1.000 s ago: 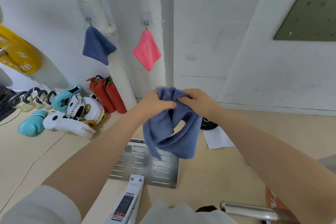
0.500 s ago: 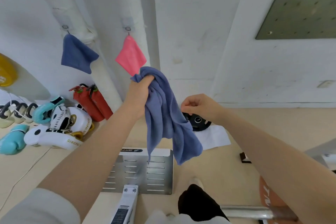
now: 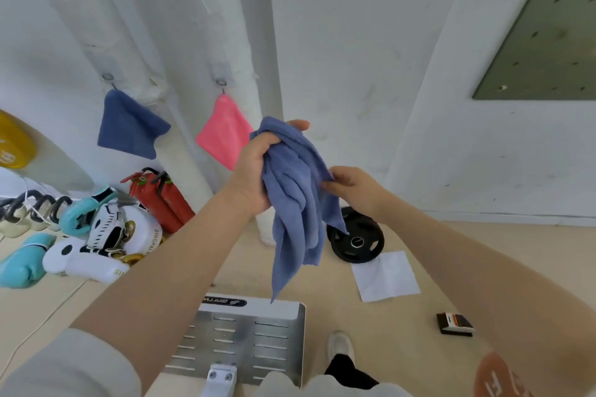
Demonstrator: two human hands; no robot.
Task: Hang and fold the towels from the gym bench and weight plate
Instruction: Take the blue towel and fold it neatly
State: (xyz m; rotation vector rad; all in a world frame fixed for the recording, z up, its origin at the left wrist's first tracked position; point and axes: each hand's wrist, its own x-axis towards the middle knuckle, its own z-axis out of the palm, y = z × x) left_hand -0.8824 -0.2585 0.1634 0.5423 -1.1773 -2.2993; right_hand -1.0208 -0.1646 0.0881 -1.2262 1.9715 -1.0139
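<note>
A blue-grey towel [image 3: 295,203] hangs bunched in the air in front of me. My left hand [image 3: 254,171] grips its upper part in a fist. My right hand [image 3: 351,185] pinches an edge of the same towel on its right side. On the wall behind, a dark blue towel [image 3: 130,124] and a pink towel [image 3: 222,134] each hang from a hook on white padded pipes. A black weight plate [image 3: 356,240] lies on the floor below my right hand, partly hidden by the towel.
A metal footplate of the gym machine [image 3: 240,337] is below the towel. A white sheet [image 3: 385,275] and a small dark box [image 3: 454,324] lie on the floor at right. Red fire extinguishers [image 3: 163,196], boxing gloves [image 3: 96,232] and a yellow plate [image 3: 13,145] sit at left.
My left hand lifted the towel up from chest height. My right hand let go half a second ago and has now taken hold of the towel's right edge again.
</note>
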